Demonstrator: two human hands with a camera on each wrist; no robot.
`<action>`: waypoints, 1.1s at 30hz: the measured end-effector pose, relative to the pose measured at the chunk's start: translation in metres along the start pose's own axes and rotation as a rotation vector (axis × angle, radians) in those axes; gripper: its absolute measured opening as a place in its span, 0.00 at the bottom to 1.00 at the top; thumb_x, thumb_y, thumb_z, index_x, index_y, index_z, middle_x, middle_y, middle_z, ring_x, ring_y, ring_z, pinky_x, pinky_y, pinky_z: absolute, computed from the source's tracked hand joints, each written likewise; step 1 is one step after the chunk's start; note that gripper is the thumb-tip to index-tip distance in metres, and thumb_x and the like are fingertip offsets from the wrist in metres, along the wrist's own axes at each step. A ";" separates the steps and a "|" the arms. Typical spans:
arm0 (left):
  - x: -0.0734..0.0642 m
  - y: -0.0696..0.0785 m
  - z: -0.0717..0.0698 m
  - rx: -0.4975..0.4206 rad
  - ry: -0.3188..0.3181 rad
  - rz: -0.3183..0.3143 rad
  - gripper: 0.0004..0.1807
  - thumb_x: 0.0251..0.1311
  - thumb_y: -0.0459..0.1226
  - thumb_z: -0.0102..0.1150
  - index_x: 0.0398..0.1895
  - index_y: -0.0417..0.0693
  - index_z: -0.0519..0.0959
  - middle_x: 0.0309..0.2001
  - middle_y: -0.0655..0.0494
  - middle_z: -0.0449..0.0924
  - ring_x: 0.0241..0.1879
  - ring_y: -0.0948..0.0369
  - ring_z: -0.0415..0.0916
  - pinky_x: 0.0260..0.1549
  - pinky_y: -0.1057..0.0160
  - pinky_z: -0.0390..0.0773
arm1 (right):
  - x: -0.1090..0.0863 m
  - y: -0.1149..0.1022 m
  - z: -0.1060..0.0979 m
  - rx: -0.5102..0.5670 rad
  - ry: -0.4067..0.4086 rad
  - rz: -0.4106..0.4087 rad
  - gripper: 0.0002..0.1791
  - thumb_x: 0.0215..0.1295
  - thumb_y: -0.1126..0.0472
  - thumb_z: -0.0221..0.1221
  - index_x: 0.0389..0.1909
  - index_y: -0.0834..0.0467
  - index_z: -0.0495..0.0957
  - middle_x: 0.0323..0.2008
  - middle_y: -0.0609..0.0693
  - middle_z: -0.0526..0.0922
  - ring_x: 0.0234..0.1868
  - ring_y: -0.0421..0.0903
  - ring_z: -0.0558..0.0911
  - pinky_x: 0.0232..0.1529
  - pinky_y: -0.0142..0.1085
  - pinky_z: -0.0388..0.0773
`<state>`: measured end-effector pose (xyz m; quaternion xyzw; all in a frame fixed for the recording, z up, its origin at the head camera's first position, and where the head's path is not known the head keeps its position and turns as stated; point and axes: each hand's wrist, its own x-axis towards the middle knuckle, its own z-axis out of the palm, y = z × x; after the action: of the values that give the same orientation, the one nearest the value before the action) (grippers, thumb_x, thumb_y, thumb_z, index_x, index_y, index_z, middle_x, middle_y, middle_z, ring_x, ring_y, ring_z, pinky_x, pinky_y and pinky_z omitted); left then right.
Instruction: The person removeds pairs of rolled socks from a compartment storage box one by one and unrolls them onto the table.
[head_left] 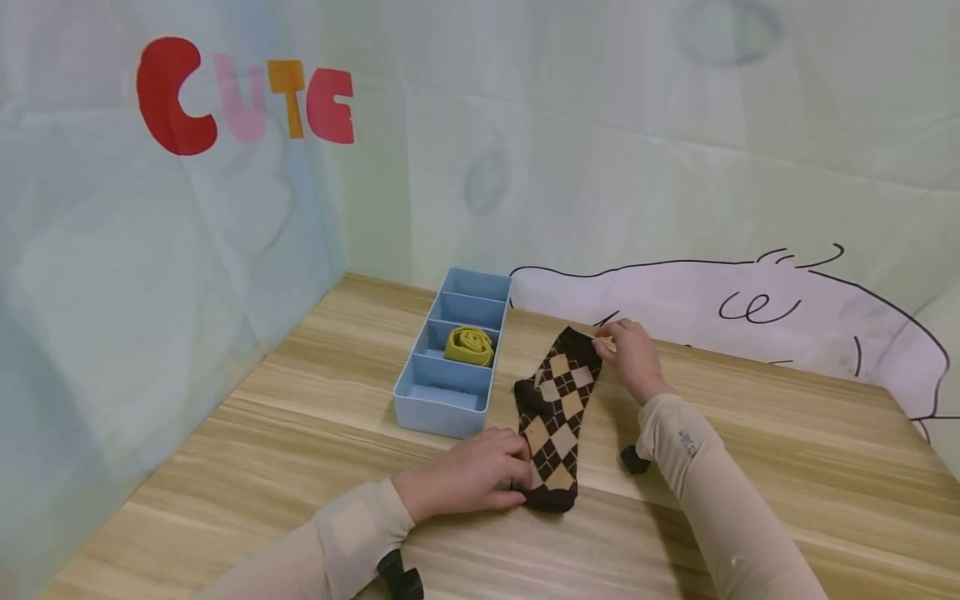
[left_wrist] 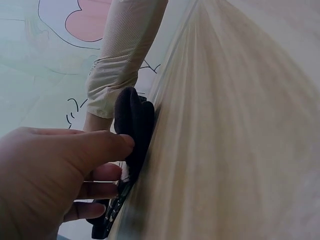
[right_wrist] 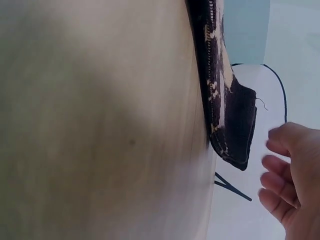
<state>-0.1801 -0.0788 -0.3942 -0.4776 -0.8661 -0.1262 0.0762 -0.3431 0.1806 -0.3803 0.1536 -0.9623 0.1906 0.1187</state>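
The patterned sock lies flat on the desk, between the two hands, its long axis running away from the person and leaning slightly right: dark toe near, dark cuff far, heel turned left towards the blue divided box. The left hand is the nearer one, its thumb against the toe end; from that grip the sock stretches rightward and away. Its digits are loosely bent with space between them, clamped on nothing. The right hand is just beside the cuff's right corner, so from it the sock runs left and back towards the person. Its thumb and fingers stand apart, and the right wrist view shows a gap to the cuff.
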 end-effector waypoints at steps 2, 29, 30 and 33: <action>0.000 0.000 0.000 0.001 0.001 0.002 0.06 0.58 0.46 0.62 0.35 0.57 0.84 0.40 0.62 0.79 0.42 0.66 0.73 0.49 0.69 0.73 | 0.001 -0.001 0.001 -0.018 -0.024 -0.031 0.14 0.67 0.58 0.57 0.46 0.63 0.80 0.45 0.61 0.80 0.48 0.57 0.77 0.49 0.49 0.76; 0.001 0.000 0.001 0.043 0.207 0.097 0.03 0.57 0.41 0.63 0.32 0.55 0.82 0.34 0.63 0.81 0.36 0.67 0.76 0.43 0.70 0.75 | 0.003 -0.005 0.003 -0.028 -0.175 -0.008 0.10 0.67 0.63 0.57 0.44 0.63 0.80 0.42 0.60 0.84 0.43 0.55 0.82 0.47 0.49 0.79; 0.001 -0.001 0.001 0.044 0.213 0.100 0.03 0.57 0.41 0.63 0.33 0.55 0.82 0.34 0.63 0.81 0.36 0.67 0.76 0.43 0.71 0.75 | 0.003 -0.005 0.003 -0.028 -0.173 -0.012 0.10 0.67 0.63 0.57 0.44 0.64 0.80 0.43 0.60 0.84 0.44 0.56 0.83 0.48 0.49 0.79; 0.002 -0.001 0.001 0.055 0.241 0.117 0.03 0.56 0.41 0.64 0.32 0.55 0.82 0.33 0.63 0.80 0.35 0.67 0.75 0.42 0.71 0.75 | 0.003 -0.005 0.002 -0.027 -0.157 -0.025 0.10 0.67 0.63 0.57 0.45 0.63 0.79 0.44 0.60 0.84 0.45 0.56 0.83 0.49 0.49 0.79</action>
<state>-0.1819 -0.0777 -0.3950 -0.5064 -0.8245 -0.1543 0.1998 -0.3448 0.1743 -0.3800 0.1787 -0.9690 0.1636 0.0474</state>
